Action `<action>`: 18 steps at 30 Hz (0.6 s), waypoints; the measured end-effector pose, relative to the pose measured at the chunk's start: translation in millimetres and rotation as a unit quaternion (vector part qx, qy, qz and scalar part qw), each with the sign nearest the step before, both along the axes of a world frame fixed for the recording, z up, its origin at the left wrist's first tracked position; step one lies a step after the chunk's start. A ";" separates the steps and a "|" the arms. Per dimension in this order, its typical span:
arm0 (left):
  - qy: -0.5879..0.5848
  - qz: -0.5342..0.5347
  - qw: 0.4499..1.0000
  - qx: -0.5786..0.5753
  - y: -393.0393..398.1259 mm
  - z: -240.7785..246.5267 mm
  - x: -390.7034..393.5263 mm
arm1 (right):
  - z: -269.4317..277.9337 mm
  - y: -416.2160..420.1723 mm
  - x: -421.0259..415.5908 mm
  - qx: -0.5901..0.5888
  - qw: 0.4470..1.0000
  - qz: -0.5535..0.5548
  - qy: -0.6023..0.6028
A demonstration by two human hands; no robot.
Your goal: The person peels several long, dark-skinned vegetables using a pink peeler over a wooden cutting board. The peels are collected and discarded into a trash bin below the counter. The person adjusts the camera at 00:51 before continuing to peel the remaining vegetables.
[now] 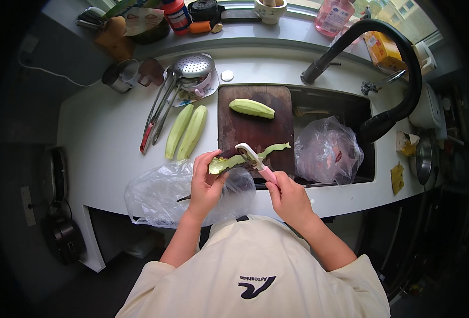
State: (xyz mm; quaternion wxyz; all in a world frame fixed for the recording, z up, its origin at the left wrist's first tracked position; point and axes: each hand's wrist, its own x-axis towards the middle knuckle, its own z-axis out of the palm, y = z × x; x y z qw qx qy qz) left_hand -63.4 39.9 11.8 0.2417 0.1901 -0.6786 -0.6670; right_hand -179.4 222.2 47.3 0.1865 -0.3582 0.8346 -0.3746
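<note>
My left hand (pixel 204 187) holds a partly peeled eggplant (pixel 223 163), its dark purple skin still on some sides and pale green flesh bared along the top. My right hand (pixel 292 198) grips the pink handle of a vegetable peeler (pixel 268 174), whose white head is over the eggplant. A pale strip of peel (pixel 277 148) trails to the right, over the wooden cutting board (pixel 254 129). One peeled eggplant (pixel 252 108) lies near the board's far end. Two more peeled eggplants, a left one (pixel 178 131) and a right one (pixel 193 133), rest side by side on the counter.
A clear plastic bag (pixel 155 194) lies under my left hand at the counter's front edge. The board spans the sink's left part; a bag of what looks like meat (pixel 330 153) sits in the sink (pixel 353 107). A black faucet (pixel 413 71) arches overhead. Skimmers (pixel 194 65) stand back left.
</note>
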 end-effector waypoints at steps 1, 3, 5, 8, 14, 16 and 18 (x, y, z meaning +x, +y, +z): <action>-0.007 -0.001 1.000 0.000 3.3 1.5 -2.7 | 6.4 -1.8 5.3 0.010 1.000 0.015 0.023; -0.005 -0.010 1.000 0.004 9.1 -5.0 -5.0 | 9.9 -1.9 7.6 0.019 0.999 0.019 0.046; 0.009 -0.015 0.999 0.036 13.2 -14.5 -5.3 | 13.0 -2.1 9.1 0.023 0.998 0.024 0.061; 0.009 -0.014 0.999 0.028 14.7 -16.3 -5.7 | 14.8 -1.9 10.0 0.023 0.997 0.029 0.068; 0.018 -0.020 1.000 0.009 14.5 -18.5 -5.3 | 18.6 -4.7 13.2 0.036 0.996 0.026 0.075; 0.015 -0.019 1.000 0.002 14.4 -19.4 -4.8 | 17.9 -5.8 13.9 0.041 0.996 0.030 0.079; 0.010 -0.019 1.000 0.001 13.5 -19.6 -4.9 | 18.9 -8.1 14.3 0.039 0.995 0.026 0.093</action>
